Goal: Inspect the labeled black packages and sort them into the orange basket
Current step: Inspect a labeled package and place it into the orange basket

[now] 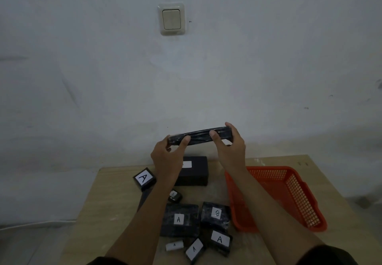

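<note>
I hold a long flat black package [199, 135] edge-on in the air above the table, its label out of sight. My left hand [168, 154] pinches its left end and my right hand [229, 146] grips its right end. Below lie several black packages with white labels: an A cube [144, 179], a big box [196, 171], a flat A package [179, 219], a B package [216, 214], two A packages [220, 240] [194, 249] at the front. The orange basket [275, 197] stands at the right, with nothing visible inside.
The wooden table [99, 213] stands against a white wall with a light switch [171, 19]. A small dark package [174, 196] and a small white labelled roll [174, 245] lie among the packages. Bare tabletop shows left of the pile.
</note>
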